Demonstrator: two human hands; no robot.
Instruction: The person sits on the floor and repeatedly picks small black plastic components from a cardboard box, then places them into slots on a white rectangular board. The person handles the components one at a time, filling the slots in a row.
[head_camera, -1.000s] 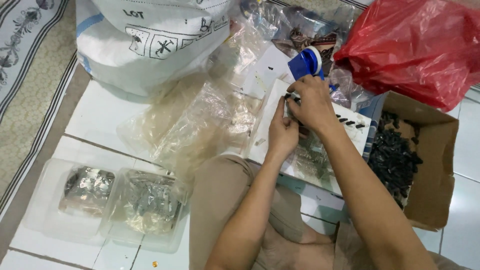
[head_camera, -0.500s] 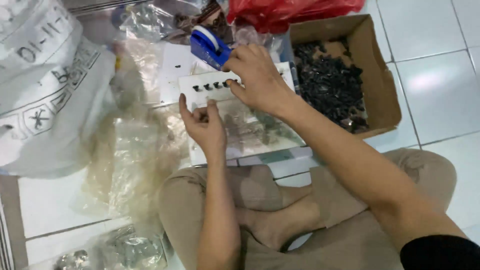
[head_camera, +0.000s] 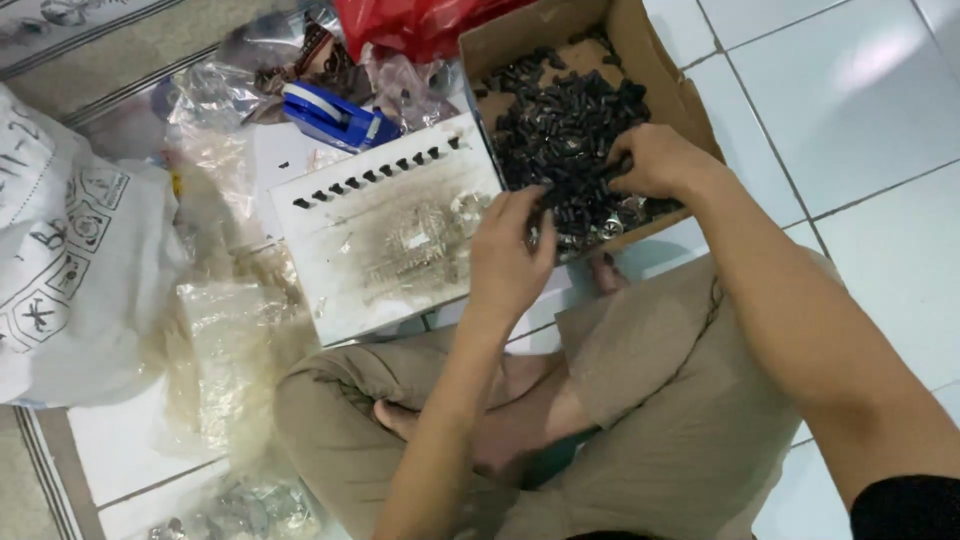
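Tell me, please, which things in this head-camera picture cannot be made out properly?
- Head view: whether the right hand grips any small black parts; its fingers curl over them.
- Head view: the red plastic bag, cut off by the top edge.
- Head view: contents of the clear bags at the bottom, blurred and cropped.
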